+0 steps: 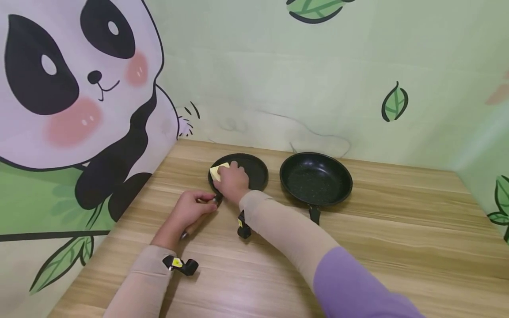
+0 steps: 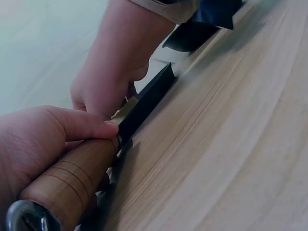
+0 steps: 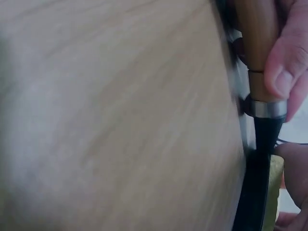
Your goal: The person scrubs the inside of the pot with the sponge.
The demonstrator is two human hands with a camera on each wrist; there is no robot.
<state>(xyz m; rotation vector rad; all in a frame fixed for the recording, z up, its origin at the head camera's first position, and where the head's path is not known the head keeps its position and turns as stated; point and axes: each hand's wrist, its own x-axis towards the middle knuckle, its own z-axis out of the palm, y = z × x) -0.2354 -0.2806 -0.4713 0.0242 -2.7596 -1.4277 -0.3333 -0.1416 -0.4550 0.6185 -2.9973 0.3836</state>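
A small, shallow black pan (image 1: 257,173) lies toward the back of the table, its wooden handle (image 2: 77,175) pointing at the person. The left hand (image 1: 190,211) grips this handle near the metal collar, thumb on top in the left wrist view. Inside the pan, at its left side, the right hand (image 1: 234,182) holds a pale yellow sponge (image 1: 215,172) down on the surface. The right hand covers part of the sponge and of the pan's interior. In the right wrist view the sponge (image 3: 274,190) shows at the pan's rim, beside the right hand's fingers.
A deeper black frying pan (image 1: 316,180) stands to the right, its dark handle (image 1: 314,215) partly behind the right forearm. Both pans rest on a wood-grain table (image 1: 401,229). Printed cloth walls (image 1: 246,84) with a panda and leaves rise behind and beside it.
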